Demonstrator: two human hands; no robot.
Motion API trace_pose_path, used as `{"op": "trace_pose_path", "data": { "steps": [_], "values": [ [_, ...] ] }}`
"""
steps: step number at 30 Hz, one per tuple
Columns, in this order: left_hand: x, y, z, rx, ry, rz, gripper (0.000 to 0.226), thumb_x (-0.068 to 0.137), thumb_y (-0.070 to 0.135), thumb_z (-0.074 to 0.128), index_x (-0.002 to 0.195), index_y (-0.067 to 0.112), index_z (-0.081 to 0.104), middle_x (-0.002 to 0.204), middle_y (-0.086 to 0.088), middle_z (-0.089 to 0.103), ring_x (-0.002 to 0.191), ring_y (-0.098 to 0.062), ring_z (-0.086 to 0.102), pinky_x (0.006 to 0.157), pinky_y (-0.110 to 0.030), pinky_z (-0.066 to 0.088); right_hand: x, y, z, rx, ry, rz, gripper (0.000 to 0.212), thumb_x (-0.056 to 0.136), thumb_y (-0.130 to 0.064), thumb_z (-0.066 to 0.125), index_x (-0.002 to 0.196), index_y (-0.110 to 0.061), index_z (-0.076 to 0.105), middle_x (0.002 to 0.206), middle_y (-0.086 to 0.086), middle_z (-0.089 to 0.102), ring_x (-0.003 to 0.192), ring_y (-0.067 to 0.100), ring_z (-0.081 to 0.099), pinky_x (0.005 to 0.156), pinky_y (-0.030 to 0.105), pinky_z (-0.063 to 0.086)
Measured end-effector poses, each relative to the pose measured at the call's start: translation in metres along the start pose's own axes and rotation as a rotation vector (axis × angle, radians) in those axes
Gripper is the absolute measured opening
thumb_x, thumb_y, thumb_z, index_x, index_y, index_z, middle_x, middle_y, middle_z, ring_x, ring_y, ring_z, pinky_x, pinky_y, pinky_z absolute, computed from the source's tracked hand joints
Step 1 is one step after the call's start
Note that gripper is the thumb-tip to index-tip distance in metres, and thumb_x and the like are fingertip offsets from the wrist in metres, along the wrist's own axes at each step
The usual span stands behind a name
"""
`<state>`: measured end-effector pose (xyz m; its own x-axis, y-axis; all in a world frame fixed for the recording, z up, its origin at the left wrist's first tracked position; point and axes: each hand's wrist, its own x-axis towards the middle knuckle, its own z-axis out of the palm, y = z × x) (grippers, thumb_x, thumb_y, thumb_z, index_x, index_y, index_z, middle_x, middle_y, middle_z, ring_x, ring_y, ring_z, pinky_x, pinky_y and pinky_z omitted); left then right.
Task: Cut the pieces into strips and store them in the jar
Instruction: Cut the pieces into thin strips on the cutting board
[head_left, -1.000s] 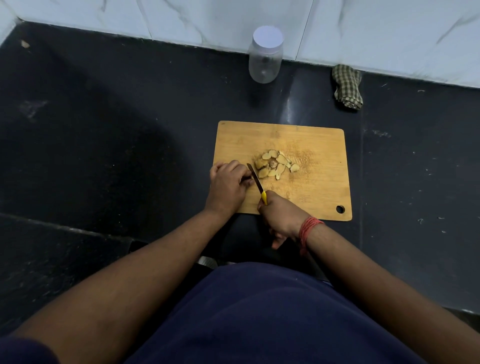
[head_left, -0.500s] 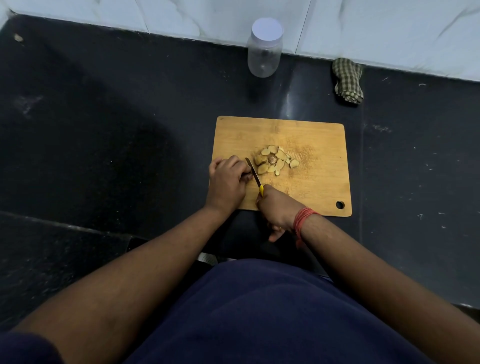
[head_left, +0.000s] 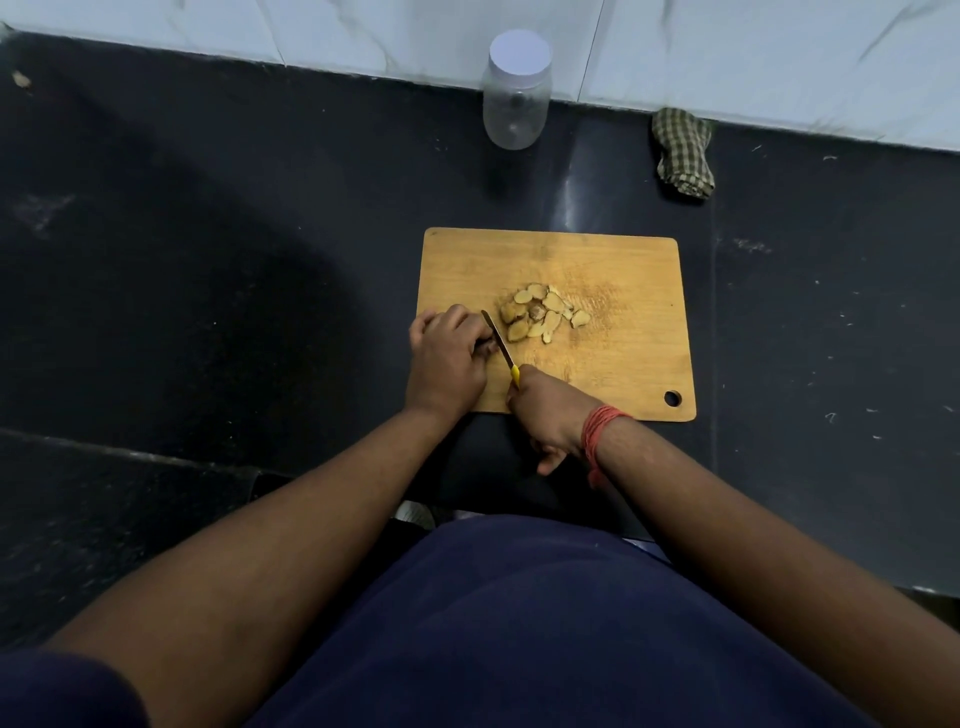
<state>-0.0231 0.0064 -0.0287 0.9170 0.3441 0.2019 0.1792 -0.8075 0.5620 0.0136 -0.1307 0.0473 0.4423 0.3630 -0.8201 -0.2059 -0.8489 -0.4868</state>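
A wooden cutting board (head_left: 613, 260) lies on the dark counter. A small heap of pale sliced pieces (head_left: 543, 314) sits near its middle. My right hand (head_left: 550, 410) grips a yellow-handled knife (head_left: 500, 345) whose blade points away from me, just left of the heap. My left hand (head_left: 447, 358) is curled on the board against the blade's left side, pinching a piece that its fingers mostly hide. A clear plastic jar (head_left: 516, 101) with a white lid on stands upright at the back, against the wall.
A folded checked cloth (head_left: 683, 153) lies at the back right by the white tiled wall. The board has a hanging hole (head_left: 672, 398) at its near right corner. Dark counter surrounds the board on all sides.
Both hands and the knife keep the same hold at the board's near left. The view has shifted slightly, so everything sits a little higher in frame.
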Motion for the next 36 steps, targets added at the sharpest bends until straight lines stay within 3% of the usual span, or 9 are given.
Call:
{"op": "trace_pose_path", "data": {
  "steps": [2,7,13,16,19,22,26,31,36],
  "values": [
    [0.001,0.000,0.000,0.011,0.005,0.002,0.003,0.090,0.018,0.067,0.089,0.019,0.064,0.095,0.006,0.057,0.094,-0.014,0.054,0.109,-0.043,0.030,-0.001,0.003,0.001,-0.058,0.013,-0.028,0.027,0.099,-0.003,0.042,0.124,-0.013,0.040,0.082,0.009,0.048,0.055,0.023,0.052,0.038,0.038,0.053],
    [0.001,0.000,0.000,0.036,0.010,-0.003,0.002,0.090,0.016,0.065,0.089,0.018,0.064,0.095,0.004,0.056,0.094,-0.016,0.054,0.109,-0.042,0.028,-0.007,0.010,0.006,-0.098,0.029,-0.008,0.025,0.097,0.003,0.042,0.117,-0.013,0.040,0.089,0.014,0.048,0.066,0.035,0.056,0.055,0.064,0.054],
    [0.000,0.002,0.000,0.030,0.013,-0.026,0.004,0.092,0.017,0.063,0.089,0.016,0.062,0.097,0.002,0.057,0.097,-0.017,0.052,0.109,-0.043,0.031,-0.026,0.025,0.011,-0.074,0.031,-0.015,0.019,0.101,-0.007,0.032,0.114,-0.019,0.038,0.091,0.014,0.047,0.072,0.037,0.054,0.037,0.048,0.053],
    [0.000,0.004,0.000,0.040,0.007,-0.031,0.002,0.094,0.017,0.061,0.092,0.015,0.061,0.100,0.000,0.057,0.099,-0.018,0.051,0.110,-0.045,0.031,-0.037,0.038,0.008,-0.067,0.025,-0.031,0.022,0.102,-0.015,0.035,0.123,-0.017,0.038,0.091,0.014,0.048,0.075,0.039,0.057,0.039,0.050,0.054],
    [-0.001,0.006,-0.002,0.055,-0.005,-0.041,0.005,0.093,0.017,0.060,0.098,0.016,0.060,0.104,0.000,0.057,0.103,-0.017,0.050,0.110,-0.043,0.030,-0.046,0.049,0.002,0.056,0.032,-0.059,0.008,0.103,-0.019,0.039,0.108,-0.017,0.044,0.082,0.013,0.046,0.062,0.032,0.053,0.045,0.053,0.056],
    [-0.002,0.008,-0.003,0.048,-0.010,-0.058,0.012,0.091,0.017,0.060,0.103,0.016,0.060,0.107,0.001,0.058,0.107,-0.018,0.050,0.112,-0.043,0.029,-0.047,0.055,-0.008,0.101,0.102,-0.089,0.011,0.103,-0.025,0.039,0.094,-0.022,0.043,0.078,0.010,0.045,0.052,0.028,0.051,0.041,0.040,0.054],
    [0.000,0.015,-0.003,0.018,-0.014,-0.084,0.021,0.090,0.018,0.060,0.110,0.015,0.060,0.111,-0.001,0.058,0.110,-0.021,0.051,0.112,-0.047,0.031,-0.040,0.059,-0.024,0.162,0.170,-0.077,0.009,0.103,-0.022,0.037,0.107,-0.017,0.043,0.076,0.011,0.044,0.037,0.021,0.047,0.038,0.036,0.052],
    [0.007,0.033,0.004,0.146,-0.074,0.129,0.029,0.091,0.020,0.057,0.118,0.012,0.058,0.121,-0.007,0.055,0.120,-0.028,0.047,0.117,-0.055,0.025,-0.033,0.062,-0.038,0.235,0.236,-0.053,0.015,0.102,-0.020,0.035,0.115,-0.014,0.039,0.080,0.015,0.049,0.034,0.020,0.048,0.051,0.053,0.058],
    [0.031,0.056,0.014,0.280,-0.266,0.278,0.048,0.098,0.031,0.051,0.145,0.021,0.045,0.151,-0.004,0.042,0.142,-0.026,0.035,0.123,-0.057,0.010,-0.028,0.060,-0.046,0.201,0.302,-0.046,0.019,0.102,-0.021,0.034,0.120,-0.013,0.037,0.082,0.016,0.053,0.040,0.023,0.052,0.054,0.051,0.060]
  ]
}}
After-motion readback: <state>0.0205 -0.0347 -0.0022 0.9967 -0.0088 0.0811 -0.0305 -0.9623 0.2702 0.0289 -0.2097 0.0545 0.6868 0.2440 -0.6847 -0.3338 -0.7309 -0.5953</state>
